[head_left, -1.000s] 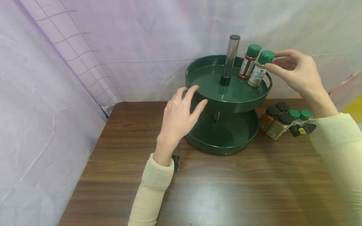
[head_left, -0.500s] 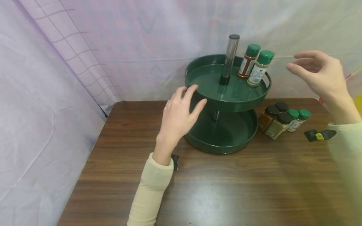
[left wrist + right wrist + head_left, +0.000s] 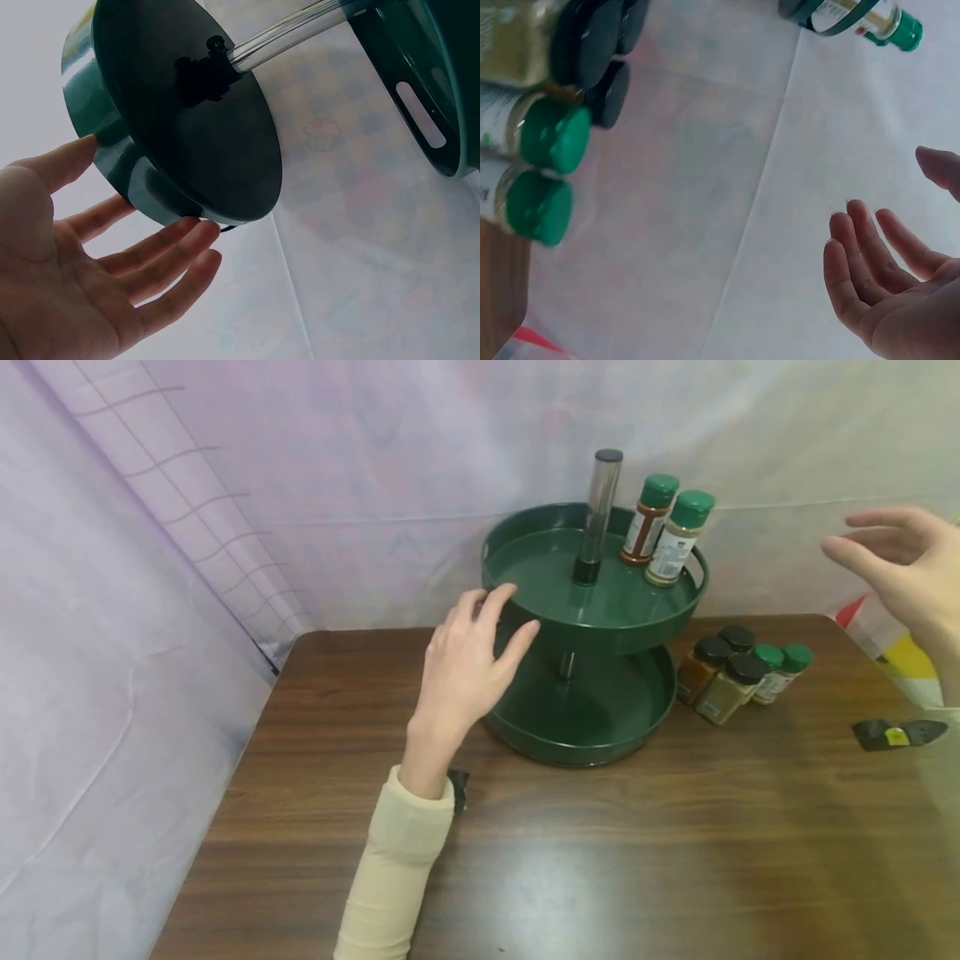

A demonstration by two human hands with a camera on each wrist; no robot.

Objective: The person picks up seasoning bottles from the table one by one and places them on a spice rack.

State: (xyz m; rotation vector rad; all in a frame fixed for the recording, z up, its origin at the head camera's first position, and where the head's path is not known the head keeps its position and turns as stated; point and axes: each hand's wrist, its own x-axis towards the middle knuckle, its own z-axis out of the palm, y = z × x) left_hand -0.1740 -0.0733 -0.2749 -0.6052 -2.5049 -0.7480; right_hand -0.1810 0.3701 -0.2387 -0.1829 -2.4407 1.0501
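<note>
Two-tier stand (image 3: pixel 600 639) looks smooth, glossy; metal or plastic unclear. Pole (image 3: pixel 600 510): shiny metal look. Bottles (image 3: pixel 670 552) at pole's 2 o'clock: clear, glossy; paper-looking labels (image 3: pixel 672 558), smooth plastic lids (image 3: pixel 692 510). Tabletop (image 3: pixel 600 852): wood grain, satin sheen. Backdrop (image 3: pixel 360 477), stand's 12 o'clock: creased cloth. Sleeve (image 3: pixel 396 868), 7 o'clock: matt cloth.

The table (image 3: pixel 570 868) holds a rack (image 3: pixel 600 641) — and jars (image 3: pixel 722 693).

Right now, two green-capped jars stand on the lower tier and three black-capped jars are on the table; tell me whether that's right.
The tier is wrong: the head view shows two green-capped jars standing on the upper tier. Three black-capped jars are indeed on the table.
</note>
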